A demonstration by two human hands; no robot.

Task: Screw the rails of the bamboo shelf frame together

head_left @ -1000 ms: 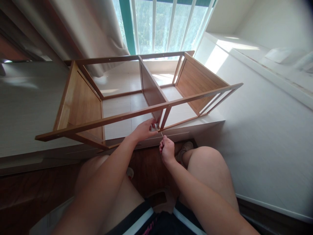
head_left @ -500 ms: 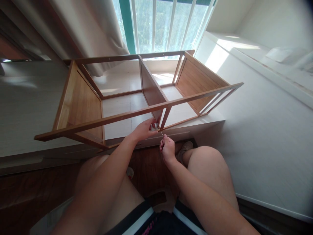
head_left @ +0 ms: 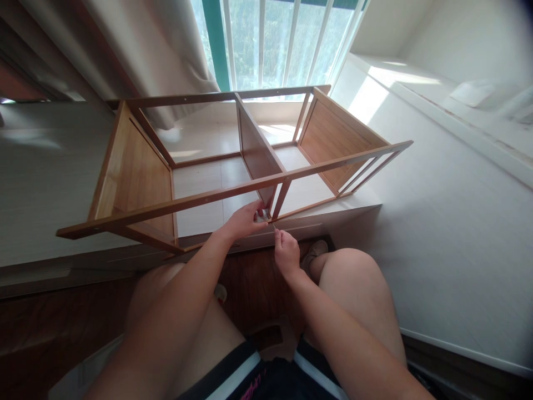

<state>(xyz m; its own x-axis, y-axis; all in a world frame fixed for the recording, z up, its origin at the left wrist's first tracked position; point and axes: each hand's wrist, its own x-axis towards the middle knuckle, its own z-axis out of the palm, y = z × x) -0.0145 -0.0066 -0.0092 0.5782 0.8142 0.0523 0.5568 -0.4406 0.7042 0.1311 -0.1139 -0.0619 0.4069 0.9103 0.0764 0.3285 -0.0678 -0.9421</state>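
A wooden shelf frame (head_left: 233,191) lies on its side on a pale ledge, with slatless panels at both ends and a middle shelf panel (head_left: 259,141). My left hand (head_left: 247,219) is closed around the lower near rail where the middle panel meets it, thumb on the near side and fingers behind. Just right of it, my right hand (head_left: 287,248) is closed in a pinch on a thin metal tool, likely a hex key (head_left: 274,226), whose tip reaches the rail at that joint. Most of the tool is hidden in the fingers.
The pale ledge (head_left: 29,183) runs under the frame, its front edge just before my knees. A white panelled side (head_left: 449,222) rises at the right. Behind stand a barred window (head_left: 275,44) and a curtain (head_left: 166,50). Below is a dark wooden floor (head_left: 245,278).
My right hand has turned slightly at the wrist and shifted a little to the right, its fingers curled differently around the tool. My left hand stays at the joint.
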